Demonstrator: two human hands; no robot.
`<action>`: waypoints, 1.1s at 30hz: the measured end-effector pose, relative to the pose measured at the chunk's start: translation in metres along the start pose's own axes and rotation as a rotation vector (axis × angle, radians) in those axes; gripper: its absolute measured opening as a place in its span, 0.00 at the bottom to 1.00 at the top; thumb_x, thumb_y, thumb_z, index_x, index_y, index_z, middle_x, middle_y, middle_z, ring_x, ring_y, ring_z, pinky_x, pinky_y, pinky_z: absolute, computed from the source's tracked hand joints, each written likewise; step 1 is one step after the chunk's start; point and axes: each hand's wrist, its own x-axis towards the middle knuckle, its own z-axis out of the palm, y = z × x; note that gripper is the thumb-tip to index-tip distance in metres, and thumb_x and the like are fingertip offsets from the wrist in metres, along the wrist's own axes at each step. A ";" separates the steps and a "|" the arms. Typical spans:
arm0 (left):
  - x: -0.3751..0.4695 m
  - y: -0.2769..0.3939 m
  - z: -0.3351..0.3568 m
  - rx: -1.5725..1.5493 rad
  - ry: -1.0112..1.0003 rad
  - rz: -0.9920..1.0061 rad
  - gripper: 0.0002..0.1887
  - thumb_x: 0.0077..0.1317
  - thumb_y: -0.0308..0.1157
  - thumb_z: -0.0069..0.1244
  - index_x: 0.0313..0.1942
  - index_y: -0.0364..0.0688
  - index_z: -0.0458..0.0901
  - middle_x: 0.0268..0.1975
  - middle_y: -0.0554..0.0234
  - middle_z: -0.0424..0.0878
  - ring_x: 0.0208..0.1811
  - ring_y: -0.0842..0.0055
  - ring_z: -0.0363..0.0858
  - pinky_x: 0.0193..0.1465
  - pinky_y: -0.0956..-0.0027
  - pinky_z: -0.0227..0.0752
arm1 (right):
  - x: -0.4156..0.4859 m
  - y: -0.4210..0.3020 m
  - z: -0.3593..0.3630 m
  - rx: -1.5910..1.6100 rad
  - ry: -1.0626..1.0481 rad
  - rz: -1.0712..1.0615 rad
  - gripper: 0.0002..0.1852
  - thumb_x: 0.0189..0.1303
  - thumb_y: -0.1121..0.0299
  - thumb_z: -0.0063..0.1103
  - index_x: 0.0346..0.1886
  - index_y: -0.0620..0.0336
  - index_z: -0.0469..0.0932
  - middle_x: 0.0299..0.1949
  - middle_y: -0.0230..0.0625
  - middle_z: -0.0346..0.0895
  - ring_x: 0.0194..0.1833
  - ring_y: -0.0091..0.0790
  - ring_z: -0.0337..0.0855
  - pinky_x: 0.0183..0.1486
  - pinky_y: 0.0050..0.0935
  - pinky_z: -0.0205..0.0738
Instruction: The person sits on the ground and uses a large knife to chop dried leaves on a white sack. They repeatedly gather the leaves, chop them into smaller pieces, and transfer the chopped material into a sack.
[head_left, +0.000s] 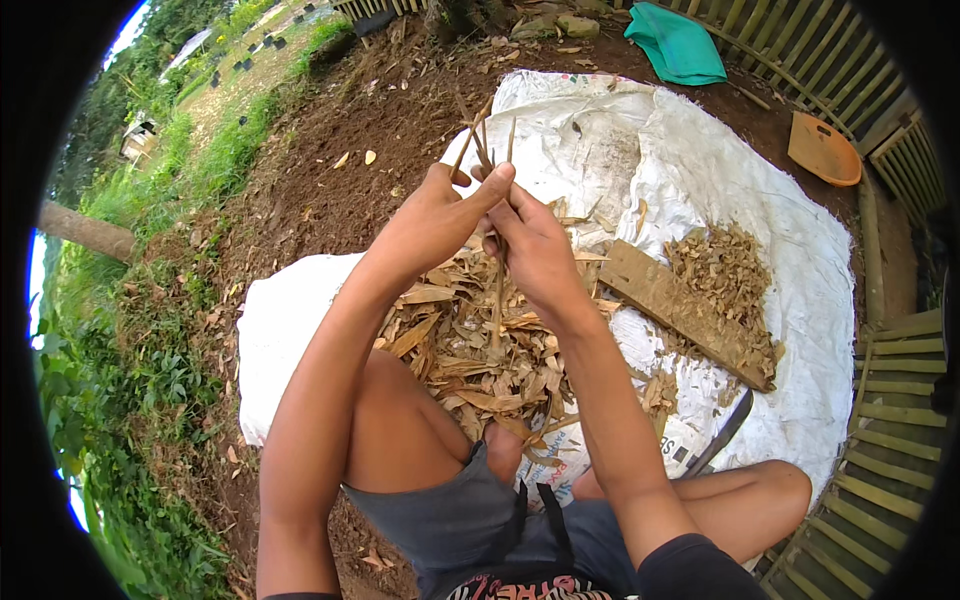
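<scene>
Out in front of me, my left hand (442, 210) is closed around thin brown twigs (481, 142) that stick up past my thumb. Right beside it, my right hand (532, 247) grips the lower part of the same dry stems, whose tail hangs down over the pile. Below both hands lies a heap of dry brown leaves (450, 367), between my legs. A wooden board (675, 315) rests diagonally to the right, with a mound of chopped dry leaves (724, 277) on and behind it. Near my right knee is a machete (724, 435), its handle end partly hidden.
White woven sacking (810, 247) covers the ground under the leaves. An orange plastic scoop-like piece (825, 150) and a green cloth or bag (675, 45) lie beyond it. A bamboo slat fence (892, 420) curves along the right. Bare soil (300, 202) and green plants border the left.
</scene>
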 end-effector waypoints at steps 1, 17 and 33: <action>0.000 0.001 0.004 -0.039 -0.014 0.004 0.40 0.77 0.69 0.49 0.56 0.31 0.80 0.47 0.53 0.83 0.50 0.73 0.78 0.58 0.67 0.71 | -0.001 -0.002 0.014 -0.076 0.011 -0.120 0.16 0.86 0.69 0.44 0.66 0.63 0.78 0.41 0.25 0.75 0.38 0.17 0.69 0.40 0.21 0.67; -0.007 -0.009 0.009 -0.138 0.186 0.186 0.26 0.86 0.51 0.42 0.45 0.33 0.82 0.36 0.52 0.86 0.38 0.67 0.83 0.46 0.58 0.75 | -0.030 -0.014 0.035 -0.154 0.069 -0.401 0.25 0.76 0.74 0.61 0.75 0.66 0.76 0.65 0.47 0.84 0.62 0.37 0.85 0.64 0.36 0.79; -0.086 -0.072 -0.133 -0.272 0.550 0.167 0.19 0.85 0.50 0.47 0.36 0.50 0.71 0.25 0.84 0.59 0.23 0.91 0.55 0.27 0.77 0.50 | 0.098 0.196 -0.149 -1.669 0.019 0.362 0.65 0.52 0.16 0.63 0.88 0.43 0.55 0.87 0.52 0.49 0.87 0.56 0.46 0.87 0.63 0.39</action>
